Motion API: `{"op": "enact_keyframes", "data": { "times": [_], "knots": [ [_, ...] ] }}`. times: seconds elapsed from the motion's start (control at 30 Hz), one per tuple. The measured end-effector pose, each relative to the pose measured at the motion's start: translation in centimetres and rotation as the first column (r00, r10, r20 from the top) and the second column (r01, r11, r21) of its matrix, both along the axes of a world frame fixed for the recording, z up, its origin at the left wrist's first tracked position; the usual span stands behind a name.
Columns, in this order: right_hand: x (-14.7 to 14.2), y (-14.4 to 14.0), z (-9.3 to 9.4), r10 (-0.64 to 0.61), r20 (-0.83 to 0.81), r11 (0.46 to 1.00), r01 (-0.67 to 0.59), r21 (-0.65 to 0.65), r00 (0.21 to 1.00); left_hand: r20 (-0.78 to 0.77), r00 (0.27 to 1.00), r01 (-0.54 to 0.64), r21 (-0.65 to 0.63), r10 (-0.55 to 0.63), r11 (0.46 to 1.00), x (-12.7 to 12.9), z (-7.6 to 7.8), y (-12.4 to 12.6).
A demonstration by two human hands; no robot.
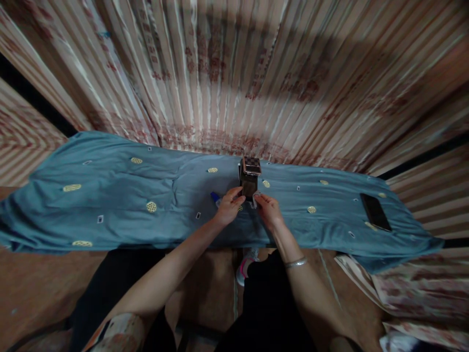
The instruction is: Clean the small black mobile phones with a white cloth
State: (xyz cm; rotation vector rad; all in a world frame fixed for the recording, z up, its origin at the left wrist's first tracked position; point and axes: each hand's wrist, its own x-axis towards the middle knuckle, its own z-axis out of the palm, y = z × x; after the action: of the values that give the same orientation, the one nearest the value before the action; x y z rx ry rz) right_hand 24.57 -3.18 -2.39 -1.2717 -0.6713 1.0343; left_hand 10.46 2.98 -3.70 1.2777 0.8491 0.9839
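Observation:
A small dark box [249,186] with a checkered top and a shiny copper-coloured rim stands on the blue cloth in front of me. My left hand [230,206] grips its lower left side between thumb and fingers. At the box's lower right corner, my right hand [269,210] is closed in a pinch on a small crumpled white piece [255,199], perhaps tissue or cloth. Just left of my left hand lies a small object with a blue end [215,197], partly hidden by the hand.
A blue patterned cloth [120,190] covers the long narrow table. Toward its right end lies a black phone [375,212]. A striped, flowered curtain [220,73] hangs close behind the table, and dark poles [425,155] stand at the sides.

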Motion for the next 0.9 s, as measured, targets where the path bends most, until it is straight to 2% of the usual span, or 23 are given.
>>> {"op": "enact_keyframes", "data": {
  "times": [0.2,0.4,0.6,0.8,0.9],
  "knots": [
    [0.4,0.3,-0.3,-0.031,0.139,0.999,0.035,-0.022,0.99,-0.072,0.997,0.014,0.047,-0.011,0.999,0.6,0.8,0.1],
    [1.1,0.3,-0.1,-0.044,0.358,0.995,0.075,-0.072,0.932,-0.077,0.997,0.002,0.034,0.001,0.999,1.0,0.5,-0.1],
    [1.7,0.2,0.8,-0.045,0.555,0.985,0.129,-0.112,0.831,-0.077,0.997,0.003,0.022,-0.002,1.0,1.4,0.0,-0.2],
    [1.7,-0.1,1.2,-0.007,0.762,0.976,0.172,-0.137,0.647,-0.108,0.994,-0.004,0.058,0.01,0.998,2.1,-0.8,-0.1],
    [1.7,-0.1,1.3,0.016,0.799,0.971,0.182,-0.156,0.601,-0.161,0.986,-0.026,0.098,0.042,0.995,2.3,-1.1,-0.1]
  ]
}}
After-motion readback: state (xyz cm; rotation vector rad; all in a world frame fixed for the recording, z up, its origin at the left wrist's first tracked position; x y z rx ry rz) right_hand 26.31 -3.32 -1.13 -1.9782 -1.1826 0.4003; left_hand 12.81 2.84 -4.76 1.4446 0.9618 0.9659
